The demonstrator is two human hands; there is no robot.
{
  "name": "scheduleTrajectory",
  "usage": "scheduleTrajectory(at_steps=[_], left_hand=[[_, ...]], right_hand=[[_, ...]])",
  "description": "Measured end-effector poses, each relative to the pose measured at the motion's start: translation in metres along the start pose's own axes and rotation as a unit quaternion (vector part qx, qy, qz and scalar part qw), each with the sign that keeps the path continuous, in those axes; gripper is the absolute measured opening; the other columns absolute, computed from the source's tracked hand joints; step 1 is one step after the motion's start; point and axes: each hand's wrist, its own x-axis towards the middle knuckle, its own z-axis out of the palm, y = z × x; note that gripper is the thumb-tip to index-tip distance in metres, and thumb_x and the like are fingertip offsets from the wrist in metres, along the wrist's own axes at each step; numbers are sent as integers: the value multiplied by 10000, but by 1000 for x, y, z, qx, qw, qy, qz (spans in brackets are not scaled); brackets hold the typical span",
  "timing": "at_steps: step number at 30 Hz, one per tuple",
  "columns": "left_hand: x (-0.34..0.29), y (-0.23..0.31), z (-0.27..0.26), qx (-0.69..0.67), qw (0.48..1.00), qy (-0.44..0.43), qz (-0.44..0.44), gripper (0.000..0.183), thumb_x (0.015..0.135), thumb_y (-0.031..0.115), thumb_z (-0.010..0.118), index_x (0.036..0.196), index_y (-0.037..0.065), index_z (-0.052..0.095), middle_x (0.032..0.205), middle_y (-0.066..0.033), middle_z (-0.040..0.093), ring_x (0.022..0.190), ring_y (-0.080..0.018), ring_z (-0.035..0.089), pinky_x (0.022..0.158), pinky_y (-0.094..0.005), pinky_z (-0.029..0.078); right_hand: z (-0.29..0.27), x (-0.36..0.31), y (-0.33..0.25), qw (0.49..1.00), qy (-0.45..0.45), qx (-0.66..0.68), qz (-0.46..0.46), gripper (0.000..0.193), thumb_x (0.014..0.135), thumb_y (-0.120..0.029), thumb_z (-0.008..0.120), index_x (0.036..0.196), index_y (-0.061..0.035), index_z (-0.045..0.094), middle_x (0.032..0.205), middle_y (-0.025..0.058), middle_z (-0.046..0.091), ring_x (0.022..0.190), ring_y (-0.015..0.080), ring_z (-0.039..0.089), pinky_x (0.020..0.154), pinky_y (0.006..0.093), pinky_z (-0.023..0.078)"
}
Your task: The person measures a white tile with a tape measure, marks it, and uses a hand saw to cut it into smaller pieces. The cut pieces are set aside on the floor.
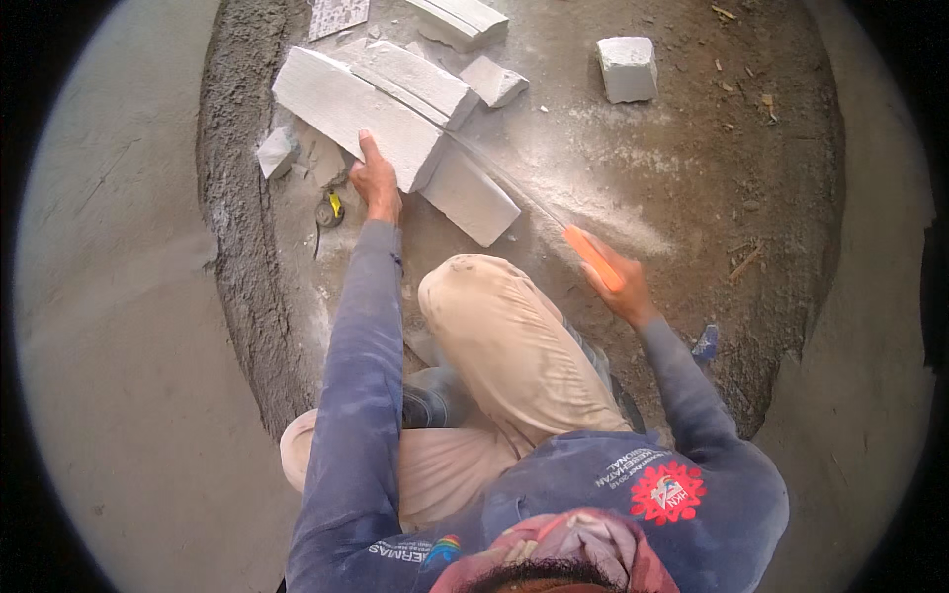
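Observation:
A long white lightweight concrete block [346, 107] lies slanted on the ground ahead of me, over another pale block [471, 198]. My left hand [377, 184] is closed on its near edge, the thumb lying on the top face. In my right hand [630, 295] is the orange handle of a handsaw [591, 257]. The thin saw blade runs up and left into a straight cut along the block, and a narrower strip [420, 79] lies beyond that cut. How deep the blade sits is hidden.
White dust [613, 212] coats the ground under the saw. A tape measure [330, 209] lies left of my left hand, near broken chunks [278, 152]. One squarish block [628, 69] stands at the far right, and a grooved block [460, 20] at the far edge.

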Motion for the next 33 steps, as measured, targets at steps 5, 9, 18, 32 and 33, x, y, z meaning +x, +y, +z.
scheduleTrajectory(at_steps=[5, 9, 18, 32, 33], left_hand=[[-8, 1, 20, 32, 999, -22, 8, 1133, 1041, 808, 565, 1131, -319, 644, 1124, -396, 720, 1040, -414, 686, 984, -515, 529], [-7, -4, 16, 8, 1000, -22, 1, 1095, 1055, 795, 554, 1109, -293, 669, 1099, -363, 736, 1021, -407, 700, 965, -509, 544], [-1, -5, 19, 70, 997, -9, -4, 1149, 1058, 800, 531, 1211, -336, 626, 1244, -471, 686, 1156, -493, 688, 1072, -510, 514], [-24, 19, 22, 50, 998, -32, -15, 1180, 1066, 796, 531, 1299, -360, 561, 1305, -451, 682, 1196, -435, 687, 1084, -487, 508], [-21, 20, 25, 35, 999, -38, -9, 1174, 1072, 789, 527, 1303, -362, 557, 1308, -451, 681, 1196, -436, 687, 1083, -489, 508]], right_hand=[[27, 77, 18, 1000, -5, -7, 15, 555, 1079, -234, 749, 1590, -59, 625, 1516, 157, 726, 1296, 339, 759, 1049, 439, 644], [33, 60, 28, 1000, 4, -13, 12, 560, 1054, -303, 778, 1578, -149, 655, 1467, 135, 751, 1212, 349, 788, 995, 457, 658], [14, 63, 40, 1000, -13, -23, 11, 591, 1053, -256, 778, 1596, -87, 616, 1468, 154, 753, 1224, 340, 791, 1005, 430, 660], [36, 108, 47, 999, 26, -4, -23, 567, 1062, -421, 750, 1558, -159, 668, 1327, 121, 812, 1084, 357, 820, 903, 490, 661], [34, 112, 49, 999, 23, 6, -29, 577, 1056, -437, 755, 1559, -166, 669, 1302, 122, 820, 1073, 360, 822, 903, 490, 660]])
